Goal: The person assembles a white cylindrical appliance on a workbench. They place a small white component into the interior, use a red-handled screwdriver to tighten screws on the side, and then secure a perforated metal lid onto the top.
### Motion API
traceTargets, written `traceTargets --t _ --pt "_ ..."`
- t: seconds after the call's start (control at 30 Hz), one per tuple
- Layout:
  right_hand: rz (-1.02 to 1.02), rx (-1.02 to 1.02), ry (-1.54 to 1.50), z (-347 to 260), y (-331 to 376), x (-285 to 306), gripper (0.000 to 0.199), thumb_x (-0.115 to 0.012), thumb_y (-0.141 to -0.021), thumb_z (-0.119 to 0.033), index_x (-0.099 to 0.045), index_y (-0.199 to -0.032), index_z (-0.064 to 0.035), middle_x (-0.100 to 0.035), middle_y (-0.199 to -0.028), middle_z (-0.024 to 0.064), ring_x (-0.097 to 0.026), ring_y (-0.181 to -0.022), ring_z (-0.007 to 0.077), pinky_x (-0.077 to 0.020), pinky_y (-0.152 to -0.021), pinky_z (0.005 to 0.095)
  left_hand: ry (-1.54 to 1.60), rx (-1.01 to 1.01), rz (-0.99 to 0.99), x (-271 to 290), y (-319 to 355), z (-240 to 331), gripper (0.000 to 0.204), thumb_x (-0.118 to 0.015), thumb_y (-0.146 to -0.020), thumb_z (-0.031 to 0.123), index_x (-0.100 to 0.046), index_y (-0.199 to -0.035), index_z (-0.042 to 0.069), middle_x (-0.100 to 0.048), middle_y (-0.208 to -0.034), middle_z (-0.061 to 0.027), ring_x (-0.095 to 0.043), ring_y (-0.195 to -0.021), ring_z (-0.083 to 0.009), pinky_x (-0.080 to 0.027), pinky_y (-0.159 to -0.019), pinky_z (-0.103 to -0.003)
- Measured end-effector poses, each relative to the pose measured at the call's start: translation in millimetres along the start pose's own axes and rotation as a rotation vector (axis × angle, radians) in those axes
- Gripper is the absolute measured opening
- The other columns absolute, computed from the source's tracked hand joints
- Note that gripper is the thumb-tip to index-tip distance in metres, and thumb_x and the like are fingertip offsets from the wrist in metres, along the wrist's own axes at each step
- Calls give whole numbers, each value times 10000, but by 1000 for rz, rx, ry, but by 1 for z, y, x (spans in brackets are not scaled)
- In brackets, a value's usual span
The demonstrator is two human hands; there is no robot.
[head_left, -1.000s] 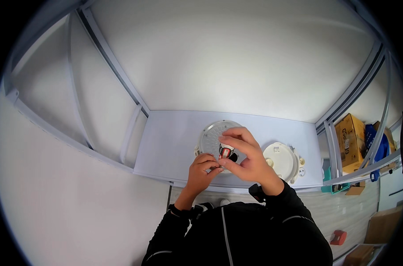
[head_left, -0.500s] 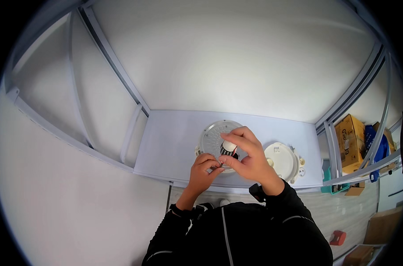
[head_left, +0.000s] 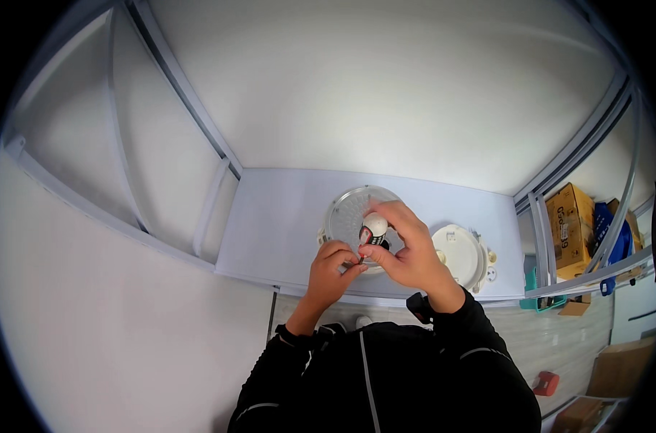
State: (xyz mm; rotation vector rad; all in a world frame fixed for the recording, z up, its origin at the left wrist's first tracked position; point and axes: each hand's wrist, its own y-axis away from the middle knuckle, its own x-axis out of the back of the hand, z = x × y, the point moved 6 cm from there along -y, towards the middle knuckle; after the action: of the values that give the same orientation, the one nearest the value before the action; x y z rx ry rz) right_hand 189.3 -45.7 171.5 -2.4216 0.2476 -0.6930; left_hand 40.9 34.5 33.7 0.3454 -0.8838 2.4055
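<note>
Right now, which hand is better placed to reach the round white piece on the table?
Probably the right hand: it is nearer the round white piece, while the left hand sits farther away. It may first need to release the black-and-white object.

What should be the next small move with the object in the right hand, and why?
I would probably steady the black-and-white object first, before lowering it: the right hand holds it tilted over the round silvery disc, and its lower end is close to the left hand.
</note>
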Motion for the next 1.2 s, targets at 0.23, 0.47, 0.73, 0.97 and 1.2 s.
traceTargets --t 0.23,0.47,0.73,0.97,1.2 --pt "-55 -29 -105 5 4 -7 640 -672 -1031 -59 -416 -1615 -13 -617 -1490 226 -668 -1282 307 -558 -1066 423 -7 -8 -3 -1 -1 1 240 -915 -757 125 -709 -862 62 -675 -974 -49 -650 -963 -284 -532 -847 -405" --pt "-19 -89 -183 7 0 -7 563 -612 -1026 -84 -474 -1568 -17 -611 -1505 211 -587 -1386 412 -450 -1169 478 12 -115 -57 7 -4 5 215 -870 -786 72 -720 -939 56 -683 -1010 -59 -650 -1017 -304 -529 -902 -427" --pt "-30 9 -133 4 -3 -4 579 -680 -983 -82 -524 -1537 -25 -610 -1500 211 -597 -1368 406 -471 -1146 482 27 -66 -89 6 -4 5 196 -828 -795 17 -724 -959 44 -689 -1029 -61 -644 -1039 -307 -527 -917 -427" --pt "29 124 72 1 -3 4 622 -805 -889 -72 -585 -1468 -9 -677 -1313 218 -681 -1161 338 -533 -1025 424 31 -53 -93 6 -4 6 199 -827 -794 18 -716 -955 55 -691 -1032 -58 -644 -1046 -306 -517 -936 -426" --pt "0 45 -231 1 -2 -1 567 -799 -874 -50 -626 -1410 15 -689 -1294 212 -681 -1160 326 -533 -1015 414 22 -27 -107 6 -3 7 197 -815 -800 25 -693 -950 59 -683 -1038 -67 -638 -1052 -316 -505 -954 -436"
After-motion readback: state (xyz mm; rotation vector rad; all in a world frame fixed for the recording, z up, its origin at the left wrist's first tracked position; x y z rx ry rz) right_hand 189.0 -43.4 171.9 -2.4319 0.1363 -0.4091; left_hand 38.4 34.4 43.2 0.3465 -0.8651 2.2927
